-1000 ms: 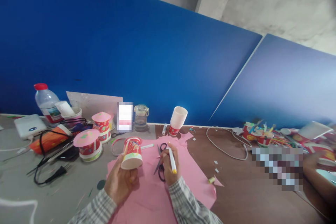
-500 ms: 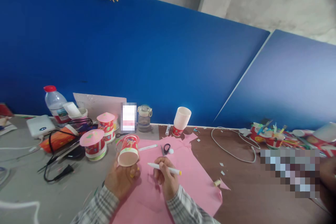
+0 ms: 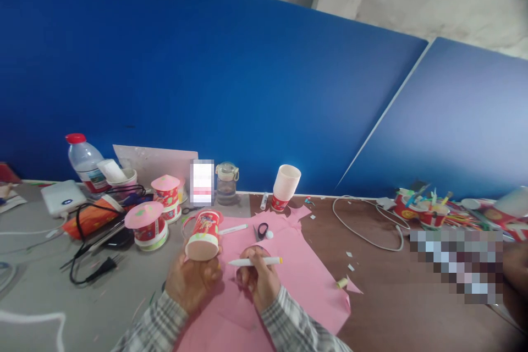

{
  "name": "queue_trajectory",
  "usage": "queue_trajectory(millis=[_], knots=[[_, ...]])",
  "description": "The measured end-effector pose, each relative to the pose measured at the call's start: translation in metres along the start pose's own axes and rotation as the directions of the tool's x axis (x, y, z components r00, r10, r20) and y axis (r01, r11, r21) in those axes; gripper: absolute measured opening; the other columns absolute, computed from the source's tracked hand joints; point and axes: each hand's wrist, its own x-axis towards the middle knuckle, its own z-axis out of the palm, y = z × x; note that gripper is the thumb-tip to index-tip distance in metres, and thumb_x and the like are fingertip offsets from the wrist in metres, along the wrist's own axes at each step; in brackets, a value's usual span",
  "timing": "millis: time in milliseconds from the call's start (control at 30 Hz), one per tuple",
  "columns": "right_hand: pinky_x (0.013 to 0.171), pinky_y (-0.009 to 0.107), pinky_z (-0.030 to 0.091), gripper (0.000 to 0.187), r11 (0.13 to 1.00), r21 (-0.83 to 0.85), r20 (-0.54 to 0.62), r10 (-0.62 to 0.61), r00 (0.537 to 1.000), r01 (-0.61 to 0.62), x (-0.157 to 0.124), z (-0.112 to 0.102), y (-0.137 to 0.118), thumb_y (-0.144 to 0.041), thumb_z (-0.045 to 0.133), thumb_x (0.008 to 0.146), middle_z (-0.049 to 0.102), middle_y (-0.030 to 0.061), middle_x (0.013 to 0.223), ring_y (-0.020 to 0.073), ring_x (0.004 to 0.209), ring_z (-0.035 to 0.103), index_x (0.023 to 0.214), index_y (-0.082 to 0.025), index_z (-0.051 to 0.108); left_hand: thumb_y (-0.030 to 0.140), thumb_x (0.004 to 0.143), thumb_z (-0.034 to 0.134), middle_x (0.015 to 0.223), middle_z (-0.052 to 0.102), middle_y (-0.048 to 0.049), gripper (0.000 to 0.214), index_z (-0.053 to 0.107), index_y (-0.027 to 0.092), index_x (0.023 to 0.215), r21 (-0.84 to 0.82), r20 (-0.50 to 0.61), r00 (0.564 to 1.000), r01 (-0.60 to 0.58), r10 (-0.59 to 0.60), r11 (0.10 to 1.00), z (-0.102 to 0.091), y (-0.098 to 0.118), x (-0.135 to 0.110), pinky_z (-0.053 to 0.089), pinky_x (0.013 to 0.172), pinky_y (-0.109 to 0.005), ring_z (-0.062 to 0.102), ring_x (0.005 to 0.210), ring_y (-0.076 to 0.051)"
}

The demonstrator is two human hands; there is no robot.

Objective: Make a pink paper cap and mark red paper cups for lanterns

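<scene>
A red patterned paper cup [image 3: 204, 234] is tilted in my left hand [image 3: 193, 280], its pale round end towards me. My left fingers are closed around its lower side. Pinched in my right hand [image 3: 259, 278] is a white marker [image 3: 264, 261] with a yellow end, its tip pointing left at the cup, a small gap away. Both hands are over a sheet of pink paper [image 3: 305, 297]. Just beyond them lie black-handled scissors [image 3: 262, 230] and another white marker [image 3: 233, 229].
Two red cups with pink paper tops, one of them a decorated cup [image 3: 148, 228], stand at left near black cables [image 3: 93, 275]. A stack of paper cups [image 3: 286, 184] and a glass jar [image 3: 226, 184] stand by the blue partition [image 3: 247, 77]. Another person's hand [image 3: 515, 269] is at far right.
The cup has turned slightly in my left hand. My right hand has brought the marker a little left, and the marker now lies more level. The view has shifted slightly.
</scene>
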Motion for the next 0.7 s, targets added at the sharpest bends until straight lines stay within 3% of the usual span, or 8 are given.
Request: queue_trajectory(millis=[167,300,367,467,700], knots=[[0.024,0.015,0.031,0.03,0.999,0.016,-0.01,-0.037,0.999,0.038,0.002,0.001,-0.001,-0.046,0.059,0.062,0.046,-0.0079,0.023,0.0055,0.018,0.029,0.05,-0.018,0.055,0.047,0.062,0.045,0.064,0.066,-0.0143,0.045,0.061,0.01,0.081,-0.032,-0.021,1.0,-0.011,0.01,0.999,-0.002,-0.001,0.002,0.043,0.038,-0.037,0.046,0.035,-0.017],[0.025,0.014,0.028,0.03,0.997,-0.01,-0.021,-0.081,0.997,0.081,0.001,0.0,-0.001,-0.046,0.057,0.064,0.047,-0.0077,0.025,0.0049,0.019,0.029,0.053,-0.018,0.056,0.048,0.062,0.048,0.07,0.071,-0.0137,0.041,0.063,0.014,0.079,-0.101,-0.041,0.999,-0.035,0.031,0.994,-0.006,-0.002,0.006,0.043,0.07,-0.052,0.061,0.067,-0.03],[0.025,0.012,0.026,0.029,0.993,-0.041,-0.025,-0.112,0.993,0.111,0.0,-0.002,-0.001,-0.046,0.057,0.065,0.049,-0.0073,0.027,0.0052,0.021,0.031,0.056,-0.018,0.056,0.048,0.063,0.047,0.073,0.073,-0.0124,0.04,0.063,0.015,0.081,-0.129,-0.014,1.0,-0.029,0.027,0.991,-0.008,-0.001,0.008,0.04,0.075,-0.056,0.062,0.073,-0.032],[0.025,0.011,0.023,0.028,0.981,-0.115,-0.003,-0.156,0.988,0.155,-0.005,-0.003,-0.002,-0.044,0.057,0.066,0.052,-0.0061,0.031,0.0053,0.022,0.032,0.06,-0.017,0.059,0.047,0.063,0.048,0.074,0.073,-0.0126,0.039,0.062,0.016,0.082,-0.127,-0.023,0.999,-0.033,0.031,0.991,-0.007,-0.002,0.008,0.042,0.073,-0.055,0.062,0.073,-0.032],[0.03,0.015,0.034,0.013,0.882,-0.383,0.163,-0.229,0.96,0.275,-0.024,0.003,-0.006,-0.028,0.058,0.067,0.055,-0.0053,0.039,0.009,0.03,0.043,0.069,-0.018,0.067,0.047,0.065,0.047,0.064,0.072,-0.0114,0.04,0.062,0.015,0.083,-0.01,-0.141,0.981,-0.138,0.135,0.99,0.004,-0.01,0.006,0.05,0.057,-0.044,0.063,0.06,-0.028]])
